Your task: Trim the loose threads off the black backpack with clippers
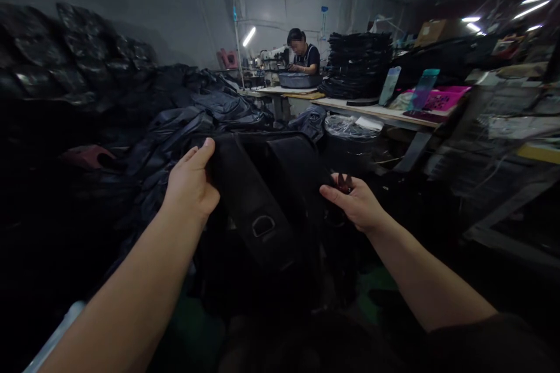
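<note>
A black bag (262, 186) with wide straps and a metal D-ring (263, 226) hangs between my two hands in the middle of the view. My left hand (195, 178) is closed on its upper left edge, thumb on top. At the bag's right edge my right hand (352, 201) is closed too, with a small dark red and black object (344, 183) at its fingers, too dim to name. The lower part of the bag fades into shadow.
Dark fabric pieces (188, 111) lie heaped at the left. Beyond, a person (305, 58) sits at a sewing machine. A table (371, 109) bears a black stack (359, 64), bottles and a pink basket (444, 98). A plastic-covered container (353, 128) stands below it.
</note>
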Tool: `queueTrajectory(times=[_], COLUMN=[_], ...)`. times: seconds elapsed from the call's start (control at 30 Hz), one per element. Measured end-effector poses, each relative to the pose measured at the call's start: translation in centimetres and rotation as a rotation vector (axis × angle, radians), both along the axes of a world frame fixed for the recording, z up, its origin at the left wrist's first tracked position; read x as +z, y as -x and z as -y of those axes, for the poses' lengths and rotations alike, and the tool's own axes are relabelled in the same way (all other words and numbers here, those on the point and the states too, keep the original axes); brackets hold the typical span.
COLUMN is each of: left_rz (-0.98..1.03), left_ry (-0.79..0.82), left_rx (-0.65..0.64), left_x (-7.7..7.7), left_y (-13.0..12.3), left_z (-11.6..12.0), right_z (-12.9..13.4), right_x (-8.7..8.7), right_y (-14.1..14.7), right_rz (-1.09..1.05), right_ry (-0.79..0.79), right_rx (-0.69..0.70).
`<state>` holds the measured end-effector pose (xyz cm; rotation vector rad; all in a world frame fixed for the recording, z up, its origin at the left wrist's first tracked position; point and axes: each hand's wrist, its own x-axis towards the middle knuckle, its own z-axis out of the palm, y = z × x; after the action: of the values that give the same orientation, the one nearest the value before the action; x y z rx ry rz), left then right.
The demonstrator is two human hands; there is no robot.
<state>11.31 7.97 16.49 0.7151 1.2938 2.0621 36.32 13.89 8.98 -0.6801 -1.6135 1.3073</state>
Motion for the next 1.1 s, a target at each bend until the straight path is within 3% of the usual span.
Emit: queueTrajectory(times=[0.1,0.27,0.37,0.43,0.57,0.73,0.9,1.1], left_rz=[0.114,-0.027,-0.144,-0.196,-0.269,-0.405,-0.359,-0.403], left_ry=[0.024,0.062,0.1,0.148,0.23,0.286,0.392,0.493], left_rx=[-0.015,-0.158,-0.194,-0.204,-0.201,-0.106,-0.046,0.039], left_x=[0.1,0.7,0.6,0.3,-0.3,-2.1,-5.5,-11.3], left_y=[0.3,-0.5,-0.5,0.1,2.1,4.2,4.6,5.1], left_z=[1.6,4.8,6.4,7.1,7.7,8.1,8.9,10.8], right_z=[1.3,2.3,2.0,1.9,2.8,4.6,4.9,5.9], right_x=[2.0,5.3,6.0,5.6,2.2,-4.7,-10.2,-14.2], right_y=[0.5,1.1,1.2,1.7,4.3,7.0,7.5,7.5], right_rz=[-0.094,-0.218,-0.211,-0.207,-0.203,-0.045,0.096,0.222], right_ry=[0.109,0.093,0.073,0.101,0.174,0.149,0.21,0.196], right_rx=[0.012,-0.068,-0.064,-0.061,-0.02,0.147,0.148,0.199])
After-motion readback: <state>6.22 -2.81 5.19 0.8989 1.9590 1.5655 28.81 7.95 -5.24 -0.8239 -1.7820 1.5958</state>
